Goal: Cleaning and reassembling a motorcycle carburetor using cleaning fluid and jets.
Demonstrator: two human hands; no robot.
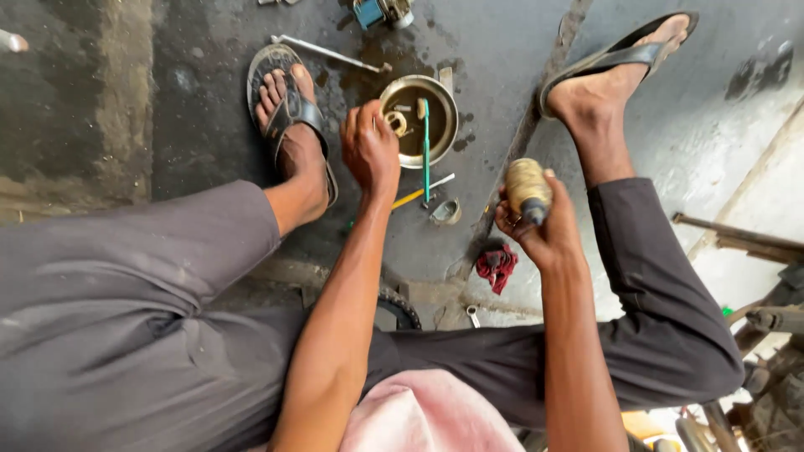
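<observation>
The person sits low over a dark, oil-stained floor (193,109), knees apart in grey trousers, feet in black sandals. The left hand (368,151) reaches down over the near rim of a round metal bowl (444,105) holding dark liquid; its fingers are curled together, and they seem to pinch a small pale ring-shaped part (395,123) at the bowl's edge, though the grip itself is mostly hidden behind the knuckles. A green-handled brush (425,142) stands slanted in the bowl, its handle sticking out over the near rim. The right hand (540,222) is raised to the right of the bowl, well apart from it, fingers wrapped around a dirty tan cylinder (528,188) with a dark stub at its lower end. On the floor just below the bowl lie a yellow-handled tool (410,198) and a small metal cap (445,211). A red rag (497,266) lies near the right wrist, and a long metal rod (327,53) lies above the left foot.
</observation>
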